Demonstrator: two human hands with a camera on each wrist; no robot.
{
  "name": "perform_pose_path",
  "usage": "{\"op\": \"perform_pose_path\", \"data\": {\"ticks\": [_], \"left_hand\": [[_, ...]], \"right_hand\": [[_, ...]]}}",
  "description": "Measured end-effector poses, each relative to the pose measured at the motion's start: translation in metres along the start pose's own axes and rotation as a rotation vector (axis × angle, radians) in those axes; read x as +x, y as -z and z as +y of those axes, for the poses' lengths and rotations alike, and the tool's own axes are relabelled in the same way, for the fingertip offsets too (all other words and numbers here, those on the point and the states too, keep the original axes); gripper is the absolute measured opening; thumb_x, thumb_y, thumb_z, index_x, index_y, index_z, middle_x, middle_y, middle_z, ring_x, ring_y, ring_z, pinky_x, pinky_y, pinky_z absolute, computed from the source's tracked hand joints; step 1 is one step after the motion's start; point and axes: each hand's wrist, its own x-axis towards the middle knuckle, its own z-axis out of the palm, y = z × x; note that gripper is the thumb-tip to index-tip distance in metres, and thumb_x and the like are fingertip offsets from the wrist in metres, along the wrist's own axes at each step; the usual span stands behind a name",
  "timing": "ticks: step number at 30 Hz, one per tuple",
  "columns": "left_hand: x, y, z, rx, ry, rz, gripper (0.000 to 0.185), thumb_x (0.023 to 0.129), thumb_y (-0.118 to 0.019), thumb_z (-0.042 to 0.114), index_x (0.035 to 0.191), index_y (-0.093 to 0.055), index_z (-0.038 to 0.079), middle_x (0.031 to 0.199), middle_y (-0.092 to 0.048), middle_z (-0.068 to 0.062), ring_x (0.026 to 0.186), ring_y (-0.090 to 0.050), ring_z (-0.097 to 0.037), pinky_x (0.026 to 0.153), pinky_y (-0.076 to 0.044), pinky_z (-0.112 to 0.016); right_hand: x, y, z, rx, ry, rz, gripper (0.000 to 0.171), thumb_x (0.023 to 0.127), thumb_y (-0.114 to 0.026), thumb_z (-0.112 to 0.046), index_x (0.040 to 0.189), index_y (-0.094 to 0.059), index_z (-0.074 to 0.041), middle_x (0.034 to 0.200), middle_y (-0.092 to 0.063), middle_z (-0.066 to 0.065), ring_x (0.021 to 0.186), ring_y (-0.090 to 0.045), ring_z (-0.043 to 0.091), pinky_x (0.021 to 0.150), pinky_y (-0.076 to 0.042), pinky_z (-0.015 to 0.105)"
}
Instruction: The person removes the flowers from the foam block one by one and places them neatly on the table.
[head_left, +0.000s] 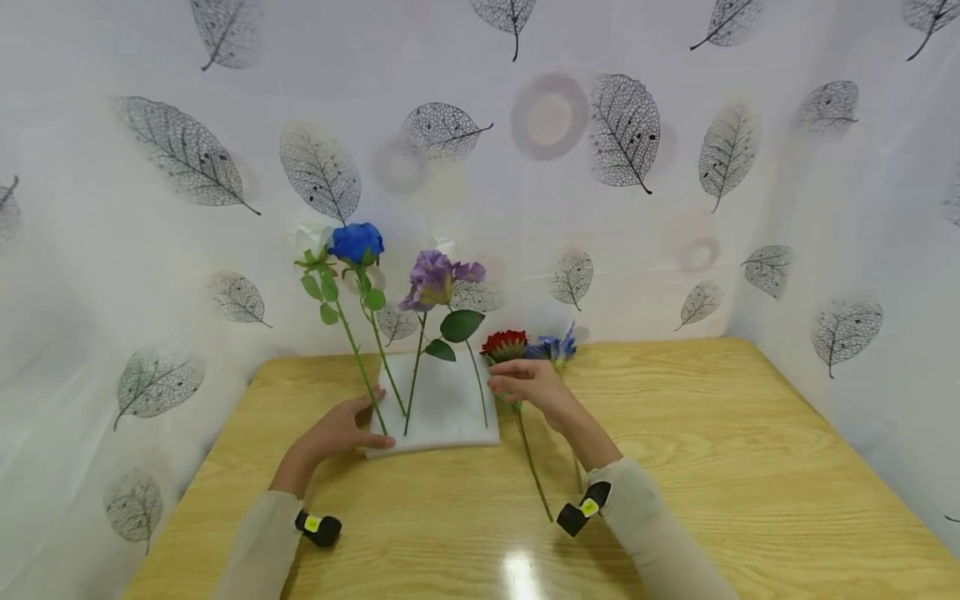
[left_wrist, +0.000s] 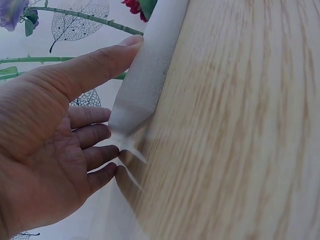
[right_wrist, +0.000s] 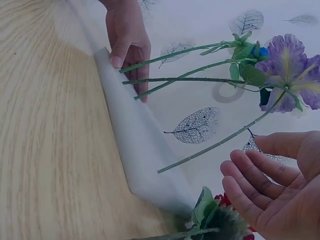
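A white foam block (head_left: pixel 446 417) lies on the table with several artificial flower stems standing in it. A white rose (head_left: pixel 311 240) and a blue rose (head_left: pixel 357 242) lean left, with a purple flower (head_left: pixel 431 282) beside them. At the block's left front corner my left hand (head_left: pixel 341 429) holds the foam, thumb over the front part and fingers along the side. My right hand (head_left: pixel 528 385) hovers past the block's right edge, fingers loosely bent and nothing between them. Close below it in the right wrist view is a red flower (right_wrist: pixel 225 201) with green leaves.
To the right of the foam, the red flower and a blue flower (head_left: pixel 553 346) lie on the wooden table (head_left: pixel 712 467), stems toward me. A white curtain (head_left: pixel 480 200) printed with dark leaves hangs behind the table and along its sides.
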Motion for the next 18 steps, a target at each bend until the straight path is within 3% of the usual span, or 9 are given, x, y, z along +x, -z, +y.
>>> {"op": "perform_pose_path", "data": {"ticks": [18], "left_hand": [[0.001,0.000,-0.002,-0.012,0.010,-0.003,0.104,0.082,-0.086,0.038,0.158,-0.027,-0.002,0.167,-0.019,-0.024,0.153,-0.021,-0.047,0.123,-0.025,-0.062]], "right_hand": [[0.001,-0.008,0.011,-0.018,-0.059,-0.048,0.038,0.100,-0.065,-0.015,0.133,-0.063,0.005,0.125,-0.072,0.020,0.111,-0.072,0.026,0.104,-0.053,0.053]]}}
